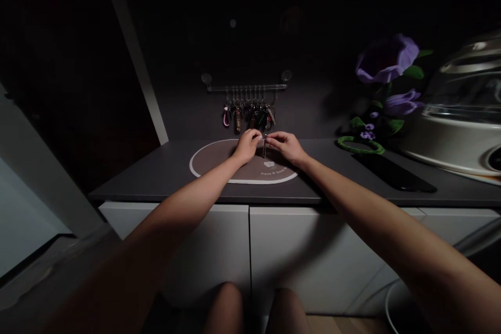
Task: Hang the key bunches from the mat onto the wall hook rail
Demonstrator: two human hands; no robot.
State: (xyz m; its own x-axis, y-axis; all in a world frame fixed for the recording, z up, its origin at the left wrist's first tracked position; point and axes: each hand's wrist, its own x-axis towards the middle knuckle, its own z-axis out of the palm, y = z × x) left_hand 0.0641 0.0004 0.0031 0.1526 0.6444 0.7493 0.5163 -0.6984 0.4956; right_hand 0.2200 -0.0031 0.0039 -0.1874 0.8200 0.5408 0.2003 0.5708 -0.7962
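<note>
Over the oval brown mat (pixel 219 162), my left hand (pixel 248 145) and my right hand (pixel 287 147) meet with fingertips pinched. Between them is a small metal key ring (pixel 264 136), partly covered by the fingers. A thin, light-coloured piece (pixel 264 149) dangles below it; its exact kind is too small and dim to tell. Just behind the hands, several keys and key fobs hang from a clear hook rail (pixel 246 87) on the dark wall. Among them are a pink loop strap (pixel 226 116) and a brown fob (pixel 238 121) with lettering.
The dark countertop (pixel 156 177) tops white cabinet doors (pixel 289 250). To the right lie a black phone-like slab (pixel 395 172), purple artificial flowers (pixel 387 62) with a green ring base (pixel 360 146), and a large pale appliance (pixel 462 138) with a clear lid.
</note>
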